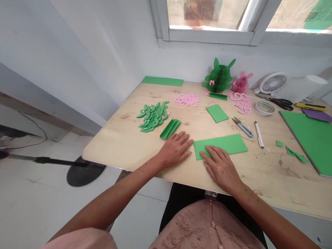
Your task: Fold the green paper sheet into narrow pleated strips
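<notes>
A flat green paper rectangle [232, 143] is lying near the front edge of the wooden counter [114, 143], its long axis running sideways. The right hand [220, 167] is resting on its left half, fingers slightly apart; the left hand [175, 149], fingers spread, is lying just beside its left end.

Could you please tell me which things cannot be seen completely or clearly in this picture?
In the head view:
- Green rectangle: the part beneath the right hand is hidden by that hand.
- Large green sheet: its right side is cut off by the picture's edge.
- Green curved pieces: they overlap and hide one another, so I cannot count them.
</notes>
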A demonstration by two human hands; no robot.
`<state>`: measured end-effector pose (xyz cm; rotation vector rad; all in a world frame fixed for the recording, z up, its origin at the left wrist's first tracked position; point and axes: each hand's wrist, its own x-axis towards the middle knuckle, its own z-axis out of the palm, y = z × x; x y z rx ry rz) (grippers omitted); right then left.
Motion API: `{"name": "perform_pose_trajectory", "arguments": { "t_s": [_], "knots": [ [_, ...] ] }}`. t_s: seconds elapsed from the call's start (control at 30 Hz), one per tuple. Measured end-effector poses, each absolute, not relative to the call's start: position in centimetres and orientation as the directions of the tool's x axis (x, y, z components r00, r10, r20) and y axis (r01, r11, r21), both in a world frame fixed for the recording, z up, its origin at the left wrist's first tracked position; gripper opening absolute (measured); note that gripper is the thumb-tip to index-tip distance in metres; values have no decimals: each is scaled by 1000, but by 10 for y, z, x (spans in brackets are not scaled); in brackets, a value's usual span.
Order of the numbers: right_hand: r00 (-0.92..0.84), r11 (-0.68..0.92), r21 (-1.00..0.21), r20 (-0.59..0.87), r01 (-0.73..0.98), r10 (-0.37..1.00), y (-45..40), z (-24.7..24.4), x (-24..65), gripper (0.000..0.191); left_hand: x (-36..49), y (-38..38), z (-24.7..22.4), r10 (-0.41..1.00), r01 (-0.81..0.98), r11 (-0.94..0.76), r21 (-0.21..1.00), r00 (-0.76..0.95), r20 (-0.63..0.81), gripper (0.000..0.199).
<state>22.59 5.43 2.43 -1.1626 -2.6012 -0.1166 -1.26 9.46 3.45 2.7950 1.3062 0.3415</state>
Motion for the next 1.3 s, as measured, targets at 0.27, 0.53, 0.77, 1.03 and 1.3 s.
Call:
{"name": "perform_pose_trajectory", "arguments": {
  "t_s": [0.27, 0.53, 0.77, 1.03, 1.3],
  "knots": [
    [-626, 669, -63, 299, 740, 720, 54, 24, 226, 34, -11, 94, 31, 793, 712, -600, 364, 590, 151, 39],
    [-617, 663, -79, 298, 744, 728, 54, 25, 226, 35, -9, 88, 33, 784, 668, -588, 457, 609, 119, 43],
    [-620, 661, -72, 285, 747, 731, 54, 24, 226, 35, -7, 80, 26, 770, 694, -626, 355, 623, 139, 56],
    [-623, 668, -68, 301, 741, 722, 54, 23, 227, 36, -6, 70, 24, 719, 709, -695, 121, 686, 110, 52],
    [-632, 674, -54, 300, 737, 715, 54, 24, 227, 36, -5, 69, 22, 718, 711, -696, 102, 686, 116, 53]
  ]
}}
